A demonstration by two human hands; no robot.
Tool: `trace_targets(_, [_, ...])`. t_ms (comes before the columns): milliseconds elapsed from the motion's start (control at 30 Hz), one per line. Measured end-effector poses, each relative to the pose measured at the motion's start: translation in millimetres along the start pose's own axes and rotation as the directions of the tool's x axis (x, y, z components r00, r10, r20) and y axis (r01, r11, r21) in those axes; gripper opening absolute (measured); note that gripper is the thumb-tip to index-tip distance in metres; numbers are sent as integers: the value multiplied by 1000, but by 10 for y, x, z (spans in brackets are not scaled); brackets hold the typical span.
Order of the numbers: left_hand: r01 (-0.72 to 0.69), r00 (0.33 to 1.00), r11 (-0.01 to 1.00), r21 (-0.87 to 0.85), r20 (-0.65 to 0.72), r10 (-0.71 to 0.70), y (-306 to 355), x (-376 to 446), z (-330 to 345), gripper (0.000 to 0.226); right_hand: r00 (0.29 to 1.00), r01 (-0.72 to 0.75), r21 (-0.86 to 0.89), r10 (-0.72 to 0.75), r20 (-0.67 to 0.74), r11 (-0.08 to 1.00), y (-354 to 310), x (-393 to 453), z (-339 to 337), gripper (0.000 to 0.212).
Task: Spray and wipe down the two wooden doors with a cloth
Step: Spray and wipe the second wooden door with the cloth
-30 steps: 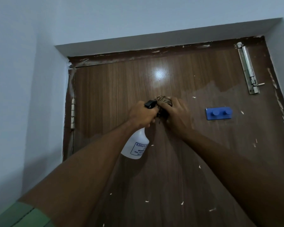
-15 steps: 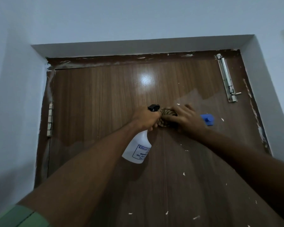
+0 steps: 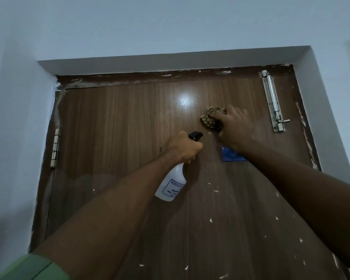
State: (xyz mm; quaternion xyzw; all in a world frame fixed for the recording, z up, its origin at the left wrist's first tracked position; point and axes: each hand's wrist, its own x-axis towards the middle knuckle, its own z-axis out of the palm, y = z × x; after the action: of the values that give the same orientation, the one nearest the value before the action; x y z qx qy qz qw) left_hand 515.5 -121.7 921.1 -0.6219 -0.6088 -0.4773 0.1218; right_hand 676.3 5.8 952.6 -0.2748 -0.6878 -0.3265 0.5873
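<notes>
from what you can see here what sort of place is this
Most likely a room inside a home: a wooden door set in a painted wall, with a metal bolt and a blue hook rack.

Door (image 3: 129, 128): set back in a wall recess (image 3: 170, 64), filling the view.
Hinge (image 3: 55, 147): on the door's left edge.
Latch bolt (image 3: 273, 102): upright, upper right of door.
Right hand (image 3: 235, 128): on the door left of the latch bolt, cloth (image 3: 209, 119) under its fingers, against the door.
Left hand (image 3: 183, 147): below-left of the cloth, around the spray bottle (image 3: 171, 183), whose body hangs beneath it.
Hook plate (image 3: 229, 155): on the door, partly behind the right forearm.
</notes>
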Motion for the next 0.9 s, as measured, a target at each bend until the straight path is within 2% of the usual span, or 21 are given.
trace_targets(67, [-12, 1000, 1000, -8, -26, 12, 18, -9, -3, 20, 999, -29, 33, 30, -45, 999, -146, -161, 56, 53])
trace_targets(100, [-13, 999, 1000, -26, -49, 11, 29, -9, -12, 20, 999, 6, 54, -3, -44, 999, -191, -253, 71, 51])
trace_targets(167, [-8, 995, 997, -82, -102, 0, 61, 7, -38, 22, 977, 201, 90, -206, 49, 975, -186, -397, 46, 49])
trace_targets(233, [7, 990, 994, -108, -138, -22, 98, 44, -57, 24, 882, 412, 121, -428, 197, 903, -54, -360, -85, 46])
trace_targets(267, [13, 989, 994, -111, -146, -29, 138, 51, -63, 24, 859, 439, 118, -455, 235, 891, 46, -269, -152, 45])
trace_targets(300, [16, 989, 993, -116, -147, -33, 169, 50, -69, 24, 879, 402, 98, -413, 236, 910, 130, -172, -197, 43])
trace_targets(333, [13, 989, 992, -122, -146, -31, 198, 53, -73, 24, 930, 297, 92, -309, 196, 951, 198, -81, -230, 41])
trace_targets(367, [7, 989, 992, -126, -146, -25, 228, 47, -66, 24, 978, 143, 94, -155, 142, 985, 254, -15, -228, 40])
trace_targets(400, [-2, 988, 992, -125, -151, -17, 256, 39, -48, 25, 996, -7, 102, -2, 90, 995, 255, -1, -241, 40])
trace_targets(433, [-10, 987, 992, -122, -160, -9, 280, 30, -29, 25, 995, -87, 95, 82, 59, 992, 217, -27, -210, 40])
trace_targets(467, [-20, 985, 993, -120, -170, -1, 302, 19, -11, 25, 997, -74, 90, 71, 41, 993, 137, -92, -188, 39])
trace_targets(500, [-30, 984, 992, -121, -178, 8, 327, 14, 7, 25, 998, 21, 117, -28, 58, 993, 46, -183, -167, 38])
trace_targets(533, [-41, 983, 992, -122, -183, 18, 337, 27, 25, 24, 974, 182, 159, -200, 105, 970, -33, -280, -139, 36])
trace_targets(600, [-58, 981, 993, -100, -188, 38, 364, 62, 72, 24, 809, 477, 189, -513, 288, 859, -73, -432, -152, 35])
trace_targets(633, [-64, 980, 993, -96, -192, 44, 374, 72, 86, 25, 742, 557, 157, -574, 347, 815, -34, -410, -202, 38])
trace_targets(667, [-69, 981, 993, -98, -190, 50, 386, 83, 105, 26, 744, 574, 126, -579, 332, 809, 53, -335, -237, 42])
trace_targets(733, [-76, 982, 992, -102, -180, 57, 405, 90, 149, 29, 868, 421, 142, -443, 224, 896, 333, -102, -275, 49])
trace_targets(800, [-77, 986, 993, -88, -155, 62, 424, 68, 219, 28, 978, 149, 155, -168, 123, 977, 668, 15, -269, 52])
trace_targets(833, [-78, 988, 994, -79, -143, 66, 434, 58, 251, 28, 994, 36, 176, -53, 95, 984, 750, 1, -256, 54])
trace_targets(867, [-80, 989, 994, -71, -131, 70, 447, 46, 287, 27, 996, -16, 189, 0, 84, 982, 776, -57, -219, 54])
trace_targets(900, [-87, 990, 994, -58, -120, 80, 466, 43, 326, 25, 996, 7, 192, -24, 82, 981, 748, -157, -194, 52])
